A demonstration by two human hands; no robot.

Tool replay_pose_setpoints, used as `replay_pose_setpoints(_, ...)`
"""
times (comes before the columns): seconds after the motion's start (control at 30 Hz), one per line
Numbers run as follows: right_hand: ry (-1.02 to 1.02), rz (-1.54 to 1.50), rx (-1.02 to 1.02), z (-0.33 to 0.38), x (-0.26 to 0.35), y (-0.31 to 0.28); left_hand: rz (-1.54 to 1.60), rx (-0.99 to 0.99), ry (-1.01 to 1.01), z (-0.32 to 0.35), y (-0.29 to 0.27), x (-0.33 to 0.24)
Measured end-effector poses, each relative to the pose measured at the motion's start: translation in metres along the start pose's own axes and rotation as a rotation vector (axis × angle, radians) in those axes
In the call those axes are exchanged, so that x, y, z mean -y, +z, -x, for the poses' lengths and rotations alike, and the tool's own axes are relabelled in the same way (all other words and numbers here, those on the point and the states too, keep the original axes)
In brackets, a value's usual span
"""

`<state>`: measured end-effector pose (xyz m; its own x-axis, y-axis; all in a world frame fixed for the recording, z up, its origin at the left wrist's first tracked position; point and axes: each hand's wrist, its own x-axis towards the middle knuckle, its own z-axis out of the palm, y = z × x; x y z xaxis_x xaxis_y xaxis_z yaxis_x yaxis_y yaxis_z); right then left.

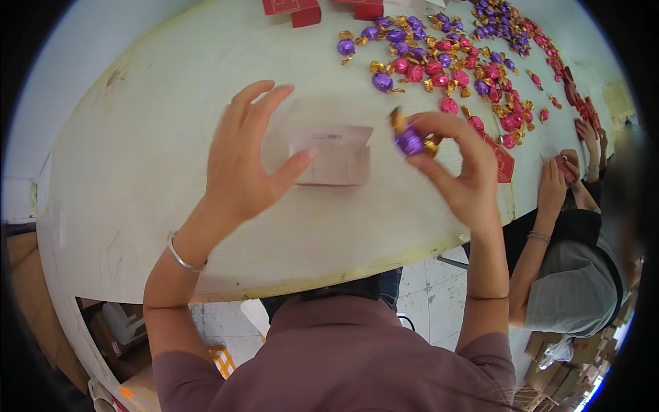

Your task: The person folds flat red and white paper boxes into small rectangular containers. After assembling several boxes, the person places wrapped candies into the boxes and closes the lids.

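Note:
Pinched between the thumb and fingers of my right hand (456,161) is a purple foil-wrapped candy (410,142) with gold twisted ends. It is held above the table, to the right of a small open box (336,168). The pale inside and a raised flap of this box face me. My left hand (240,151) hovers at the box's left side with fingers spread, and its thumb overlaps the box's left part. Whether that thumb touches the box I cannot tell. Nothing is in the left hand.
Many purple candies (382,82) and pink candies (440,80) lie scattered at the far right. A red box (502,159) lies beyond my right hand. More red boxes (305,15) stand at the far edge. At right, a co-worker's hands (555,180) hold a red item.

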<state>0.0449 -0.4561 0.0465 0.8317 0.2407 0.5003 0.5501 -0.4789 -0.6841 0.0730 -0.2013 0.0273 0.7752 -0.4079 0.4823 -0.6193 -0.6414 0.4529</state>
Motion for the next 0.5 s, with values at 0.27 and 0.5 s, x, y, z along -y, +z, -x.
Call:
replay_pose_setpoints(0.27, -0.481, 0.585, 0.428, -0.011, -0.002, 0.078, 0.725, 0.5, -0.426, 0.018, 0.027, 0.022)
replay_pose_setpoints(0.5, -0.309, 0.586, 0.68, -0.022, -0.01, 0.081, 0.611, 0.42, -0.371, 0.028, 0.036, 0.017)
